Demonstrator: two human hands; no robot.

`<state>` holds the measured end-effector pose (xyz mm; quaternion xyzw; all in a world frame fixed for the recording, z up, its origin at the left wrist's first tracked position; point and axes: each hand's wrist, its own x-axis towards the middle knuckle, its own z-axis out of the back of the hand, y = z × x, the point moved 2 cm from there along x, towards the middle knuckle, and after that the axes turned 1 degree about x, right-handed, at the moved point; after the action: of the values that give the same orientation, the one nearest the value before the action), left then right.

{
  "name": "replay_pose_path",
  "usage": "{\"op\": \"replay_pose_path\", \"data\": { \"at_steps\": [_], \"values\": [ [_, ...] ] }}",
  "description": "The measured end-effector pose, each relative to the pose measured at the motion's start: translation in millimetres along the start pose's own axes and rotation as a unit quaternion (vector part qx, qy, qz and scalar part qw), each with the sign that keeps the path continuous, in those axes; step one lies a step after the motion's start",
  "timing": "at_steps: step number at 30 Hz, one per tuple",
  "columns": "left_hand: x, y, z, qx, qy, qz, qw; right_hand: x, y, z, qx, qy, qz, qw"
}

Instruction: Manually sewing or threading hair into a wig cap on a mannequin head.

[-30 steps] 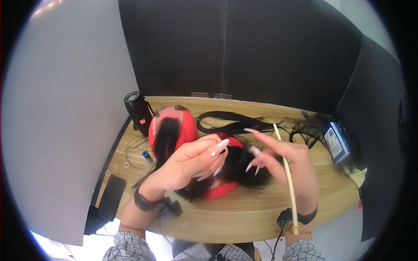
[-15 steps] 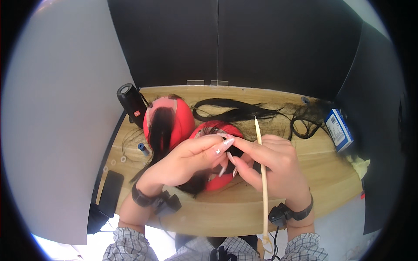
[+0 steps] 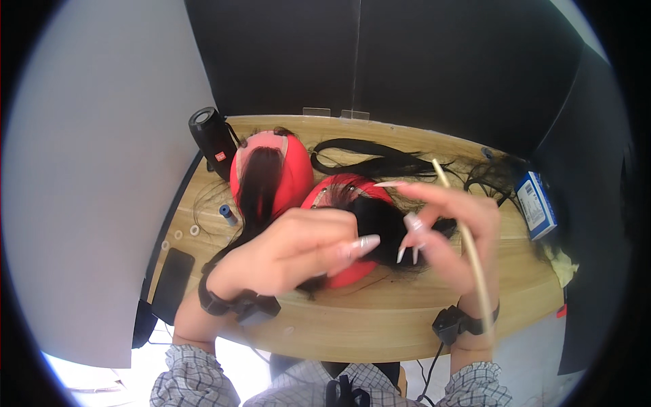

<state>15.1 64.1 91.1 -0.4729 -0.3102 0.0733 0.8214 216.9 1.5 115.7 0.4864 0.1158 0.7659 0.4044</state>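
Note:
My left hand (image 3: 291,247) is closed over the near-left side of the front red dome-shaped wig head (image 3: 349,277), thumb pressed to the curled fingers. Whatever is pinched there is too small or hidden to make out. On that wig head sits a net cap edge, pinned at the top, with dark hair (image 3: 380,220) falling to its right. My right hand (image 3: 468,217) is raised over the hair's right side, slightly blurred. A long pale ventilating needle (image 3: 468,243) is tucked across this hand, while thumb and index finger stand apart.
Behind on the left is a second red wig head (image 3: 296,169) with dark hair. Near it are a black cylindrical speaker (image 3: 215,146), a small blue tube (image 3: 228,215) and a black phone-like slab (image 3: 174,277). Black hair bundles (image 3: 366,157) and a blue-white box (image 3: 536,205) lie farther right.
My hands were together over the front wig head; now they have drawn apart, the right one going right with the needle. Its thumb and index finger have spread. The whole view has shifted slightly.

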Motion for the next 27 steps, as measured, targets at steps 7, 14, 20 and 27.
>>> {"op": "replay_pose_path", "data": {
  "at_steps": [7,14,20,27],
  "values": [
    [-27.6,25.0,-40.6,0.273,0.033,-0.223,0.935,4.0,-35.4,-22.8,0.281,0.006,-0.113,0.953],
    [-40.3,60.0,-48.7,0.376,-0.101,-0.264,0.882,-5.4,-65.4,-54.4,0.427,0.019,-0.079,0.901],
    [-47.8,76.9,-48.1,0.294,-0.120,-0.243,0.917,-8.9,-65.6,-65.3,0.484,0.039,-0.090,0.870],
    [-48.4,79.5,-46.9,0.283,-0.145,-0.225,0.921,-9.8,-77.0,-67.4,0.414,0.132,-0.122,0.892]
  ]
}}
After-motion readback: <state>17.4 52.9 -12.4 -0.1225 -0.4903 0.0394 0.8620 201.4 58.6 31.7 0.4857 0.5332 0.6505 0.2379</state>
